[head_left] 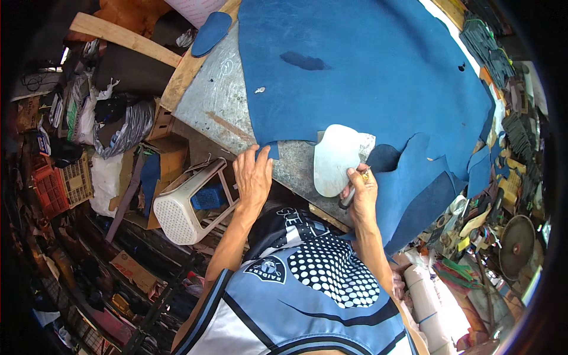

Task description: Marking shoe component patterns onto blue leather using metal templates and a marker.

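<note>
A large blue sheet point(361, 71), leather-like, covers much of the metal-topped table point(222, 100) and drapes in folds over its right side. My left hand point(253, 177) is at the table's near edge, its fingers closed on a small blue piece point(273, 151) by the sheet's lower left corner. In my right hand point(362, 190) are a pale rounded template plate point(335, 161) and a tool with a dark handle point(347, 201). The tool's tip is too small to make out. Behind the plate lies part of the sheet's cut edge.
Near the table's far left corner rests a blue oval cut-out point(212, 34). A white plastic stool point(177, 216) lies tipped over left of my arm. Crates point(50, 183), bags and cardboard boxes crowd the left. Rolls point(426, 307), scraps and a round disc point(516, 247) fill the right.
</note>
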`<state>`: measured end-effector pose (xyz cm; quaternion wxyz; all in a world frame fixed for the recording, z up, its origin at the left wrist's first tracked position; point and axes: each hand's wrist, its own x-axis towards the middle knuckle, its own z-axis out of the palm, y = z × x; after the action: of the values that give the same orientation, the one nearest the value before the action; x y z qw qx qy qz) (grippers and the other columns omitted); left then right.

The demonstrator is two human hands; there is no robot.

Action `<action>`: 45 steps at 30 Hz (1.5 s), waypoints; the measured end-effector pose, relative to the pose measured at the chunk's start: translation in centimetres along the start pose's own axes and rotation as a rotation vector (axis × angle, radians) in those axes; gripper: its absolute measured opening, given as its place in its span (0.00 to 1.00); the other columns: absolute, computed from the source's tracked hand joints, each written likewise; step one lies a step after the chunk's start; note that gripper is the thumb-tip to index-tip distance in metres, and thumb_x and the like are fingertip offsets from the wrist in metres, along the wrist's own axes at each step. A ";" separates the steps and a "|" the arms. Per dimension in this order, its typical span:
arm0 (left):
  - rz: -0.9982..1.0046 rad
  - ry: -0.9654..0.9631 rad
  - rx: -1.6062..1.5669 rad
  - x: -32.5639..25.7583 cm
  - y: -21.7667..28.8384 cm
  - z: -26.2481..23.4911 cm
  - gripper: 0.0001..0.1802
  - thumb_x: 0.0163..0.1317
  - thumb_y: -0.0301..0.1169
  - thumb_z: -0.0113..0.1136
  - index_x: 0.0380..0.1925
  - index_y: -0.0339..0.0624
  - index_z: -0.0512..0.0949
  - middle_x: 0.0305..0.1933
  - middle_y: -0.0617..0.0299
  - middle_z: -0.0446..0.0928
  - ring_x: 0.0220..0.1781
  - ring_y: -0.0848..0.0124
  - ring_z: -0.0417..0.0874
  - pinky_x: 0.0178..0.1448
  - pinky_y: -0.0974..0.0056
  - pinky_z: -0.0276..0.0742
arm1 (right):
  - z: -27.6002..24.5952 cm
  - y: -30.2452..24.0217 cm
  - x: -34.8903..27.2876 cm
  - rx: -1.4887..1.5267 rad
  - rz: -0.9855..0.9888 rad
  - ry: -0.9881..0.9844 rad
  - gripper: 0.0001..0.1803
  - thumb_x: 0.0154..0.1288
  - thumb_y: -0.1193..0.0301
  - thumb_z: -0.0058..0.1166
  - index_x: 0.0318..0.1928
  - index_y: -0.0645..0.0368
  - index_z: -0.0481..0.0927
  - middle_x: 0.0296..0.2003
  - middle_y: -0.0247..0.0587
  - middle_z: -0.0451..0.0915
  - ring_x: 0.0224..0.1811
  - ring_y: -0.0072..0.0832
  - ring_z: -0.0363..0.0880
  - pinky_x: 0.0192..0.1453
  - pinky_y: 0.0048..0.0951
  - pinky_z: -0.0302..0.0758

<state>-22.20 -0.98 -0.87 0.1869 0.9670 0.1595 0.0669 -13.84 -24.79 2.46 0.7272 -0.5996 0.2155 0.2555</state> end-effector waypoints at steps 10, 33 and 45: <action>-0.067 -0.068 -0.197 1.2 0.4 -0.5 0.20 0.59 0.22 0.59 0.53 0.35 0.75 0.46 0.44 0.73 0.49 0.46 0.76 0.53 0.49 0.74 | -0.4 -2.6 -0.9 0.266 0.018 -0.018 0.13 0.69 0.69 0.58 0.48 0.58 0.70 0.19 0.31 0.74 0.15 0.20 0.71 0.19 0.23 0.72; 0.684 -0.316 -0.042 20.1 0.2 6.5 0.42 0.70 0.60 0.47 0.71 0.37 0.63 0.79 0.51 0.53 0.81 0.54 0.50 0.82 0.44 0.42 | -2.5 -1.1 -9.3 0.395 -0.423 0.757 0.07 0.72 0.71 0.54 0.45 0.48 0.70 0.22 0.30 0.75 0.16 0.19 0.72 0.19 0.22 0.72; 0.696 -0.073 0.143 36.1 -3.9 9.6 0.39 0.72 0.63 0.38 0.72 0.48 0.65 0.79 0.52 0.55 0.81 0.50 0.50 0.81 0.42 0.43 | 5.1 4.1 -14.5 0.396 -0.427 0.957 0.05 0.72 0.73 0.53 0.45 0.57 0.72 0.19 0.33 0.73 0.16 0.20 0.71 0.21 0.22 0.71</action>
<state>12.47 11.21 -8.71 0.0905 0.9758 -0.1818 0.0807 -27.68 -20.82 9.30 0.6827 -0.5310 0.4390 -0.2433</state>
